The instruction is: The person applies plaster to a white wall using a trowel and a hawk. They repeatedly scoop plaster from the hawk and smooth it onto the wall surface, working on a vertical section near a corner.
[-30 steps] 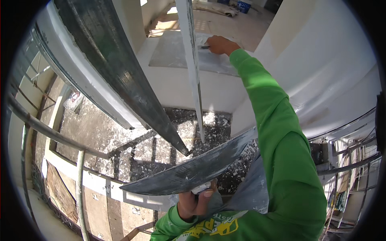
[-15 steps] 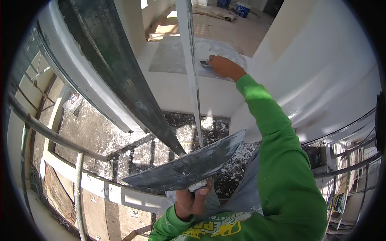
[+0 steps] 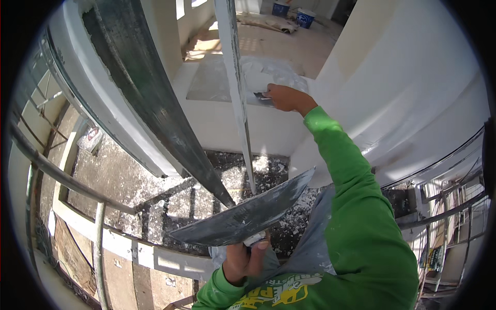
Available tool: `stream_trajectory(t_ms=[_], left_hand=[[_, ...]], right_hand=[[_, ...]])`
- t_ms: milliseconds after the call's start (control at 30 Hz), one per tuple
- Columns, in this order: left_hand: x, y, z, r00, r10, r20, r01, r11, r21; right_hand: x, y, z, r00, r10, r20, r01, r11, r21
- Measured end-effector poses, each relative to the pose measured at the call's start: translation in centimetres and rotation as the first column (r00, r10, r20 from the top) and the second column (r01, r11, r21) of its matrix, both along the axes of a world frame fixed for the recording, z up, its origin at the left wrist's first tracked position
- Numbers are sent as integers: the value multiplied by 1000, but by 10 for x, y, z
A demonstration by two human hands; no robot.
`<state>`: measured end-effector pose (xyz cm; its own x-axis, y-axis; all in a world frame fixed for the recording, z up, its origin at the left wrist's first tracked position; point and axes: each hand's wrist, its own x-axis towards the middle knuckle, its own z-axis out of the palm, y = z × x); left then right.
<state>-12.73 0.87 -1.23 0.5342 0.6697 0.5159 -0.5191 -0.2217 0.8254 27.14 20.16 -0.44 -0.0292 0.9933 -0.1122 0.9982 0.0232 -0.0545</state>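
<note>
Gripped a putty knife [image 3: 261, 96] in the curled right hand [image 3: 288, 97], at the near edge of the white ledge [image 3: 206, 81], held a tilted grey hawk [image 3: 243, 218] by its pale handle [image 3: 254, 238] in the clenched left hand [image 3: 244, 260], nearer than the ledge, with 2 blue buckets [image 3: 305, 18] beyond it.

The right hand [image 3: 289, 97] partly hides the scraper [image 3: 260, 96]; the top edge crops the dark beam [image 3: 147, 85]
</note>
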Motion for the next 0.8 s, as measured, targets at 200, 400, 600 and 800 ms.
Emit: stream_trajectory(t_ms=[200, 400, 600, 800], left_hand=[[8, -2, 1, 999, -40, -20, 38, 997, -69], [9, -13, 4, 992, -63, 107, 79, 985, -154], [17, 7, -6, 995, -95, 39, 98, 992, -83], [25, 15, 8, 840, -531, 109, 524, 744, -414]], right_hand=[[35, 18, 53, 981, -192, 40, 184, 973, 138], [38, 32, 25, 962, -248, 115, 224, 955, 193], [0, -45, 34, 979, -181, 94, 183, 983, -9], [-87, -194, 106, 826, 143, -546, 235, 792, 563]])
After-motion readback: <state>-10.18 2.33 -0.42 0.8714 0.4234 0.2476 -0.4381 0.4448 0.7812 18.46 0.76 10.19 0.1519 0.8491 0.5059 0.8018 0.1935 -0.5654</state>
